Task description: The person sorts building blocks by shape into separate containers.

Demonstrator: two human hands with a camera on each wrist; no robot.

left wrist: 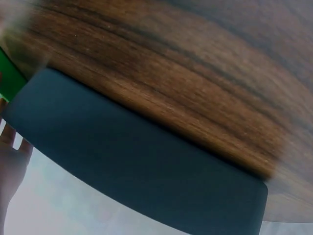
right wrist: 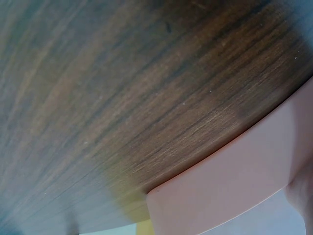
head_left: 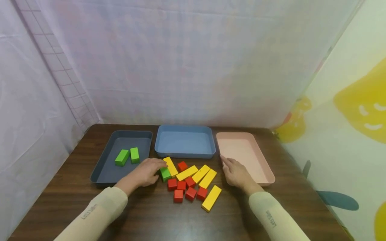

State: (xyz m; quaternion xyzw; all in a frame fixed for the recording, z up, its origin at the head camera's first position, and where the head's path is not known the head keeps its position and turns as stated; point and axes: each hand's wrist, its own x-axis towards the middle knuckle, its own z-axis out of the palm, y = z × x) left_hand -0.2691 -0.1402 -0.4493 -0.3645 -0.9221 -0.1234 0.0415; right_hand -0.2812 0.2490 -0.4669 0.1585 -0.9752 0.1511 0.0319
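"Which step is in hand?"

"Picking up a green, rectangular, wooden-looking block (head_left: 165, 174), I'd judge. It lies on the table beside a long yellow, wooden-looking block (head_left: 170, 166), and the left hand (head_left: 147, 171) is right at it, fingers bent over its top end."

"Is it gripped?"

"I can't tell. Thumb and fingers are partly spread, but no view shows whether they press on it. The left wrist camera catches only some green and fingertips at its edge."

"And the right hand (head_left: 236, 173)?"

"It rests at the left rim of the pale pink, plastic-looking tray (head_left: 250, 157), fingers loosely extended, with nothing seen in its hold."

"What does the next move call for?"

"A firm pinch on the block's sides without nudging its neighbours, I think. The dark slate, plastic-looking tray (head_left: 111, 172) on the left holds 2 similar green blocks (head_left: 122, 158), so it seems the likely place."

"What else is on the surface?"

"It's a dark brown, wood-grain table (head_left: 150, 217) with 7 red cubes (head_left: 178, 195), 4 more yellow blocks (head_left: 211, 198) and a blue, plastic-looking tray (head_left: 185, 144) at the back."

"The room?"

"A pale, faintly checked curtain (head_left: 187, 67) behind, and a white wall with yellow cartoon shapes (head_left: 368, 103) at right."
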